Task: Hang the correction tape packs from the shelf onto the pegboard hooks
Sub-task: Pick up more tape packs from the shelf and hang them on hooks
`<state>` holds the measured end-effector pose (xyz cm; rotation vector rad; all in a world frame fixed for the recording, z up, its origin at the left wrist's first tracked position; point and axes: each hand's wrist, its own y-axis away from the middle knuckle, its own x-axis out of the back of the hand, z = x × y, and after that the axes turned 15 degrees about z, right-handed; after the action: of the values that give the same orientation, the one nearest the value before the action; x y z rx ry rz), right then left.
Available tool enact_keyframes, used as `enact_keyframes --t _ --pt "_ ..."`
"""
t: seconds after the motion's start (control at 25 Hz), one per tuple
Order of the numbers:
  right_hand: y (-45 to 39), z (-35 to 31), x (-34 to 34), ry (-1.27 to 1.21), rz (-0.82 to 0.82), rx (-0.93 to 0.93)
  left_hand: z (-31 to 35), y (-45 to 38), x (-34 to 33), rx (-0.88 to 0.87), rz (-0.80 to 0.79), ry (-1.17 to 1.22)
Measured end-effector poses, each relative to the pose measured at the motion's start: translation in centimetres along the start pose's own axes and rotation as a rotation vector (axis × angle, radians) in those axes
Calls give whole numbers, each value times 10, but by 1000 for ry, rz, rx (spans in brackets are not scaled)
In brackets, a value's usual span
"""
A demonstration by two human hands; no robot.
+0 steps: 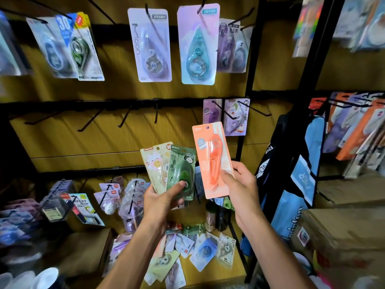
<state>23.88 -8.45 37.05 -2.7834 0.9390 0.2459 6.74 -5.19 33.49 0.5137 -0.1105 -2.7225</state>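
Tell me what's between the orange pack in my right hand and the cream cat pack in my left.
In the head view, the green pack sits between the orange pack and the cream cat pack, overlapping the cream one, held in the left hand.

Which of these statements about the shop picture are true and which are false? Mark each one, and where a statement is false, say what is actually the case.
1. The right hand holds an orange pack. True.
2. The left hand holds nothing. False: it holds a green pack and a cat pack, fanned.
3. Every hook in the middle row carries a pack. False: several empty hooks stand left of the two purple packs.
4. More packs lie loose on the shelf under the hands. True.
5. The orange pack already hangs on a hook. False: it is in the hand, below the hooks.
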Motion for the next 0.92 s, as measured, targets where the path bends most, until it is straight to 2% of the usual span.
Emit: enact_keyframes --t 0.2,0.4,0.6,0.92 --pt "1 2 -11 25 -15 34 0 -5 6 -14 21 -22" --pt "8 0 -10 -76 -15 9 -1 -11 12 -4 36 -24" --pt "1 0 -19 12 -19 11 1 -12 11 -6 24 -29" --pt "1 5 -26 -12 64 -5 2 -21 13 -1 23 -11"
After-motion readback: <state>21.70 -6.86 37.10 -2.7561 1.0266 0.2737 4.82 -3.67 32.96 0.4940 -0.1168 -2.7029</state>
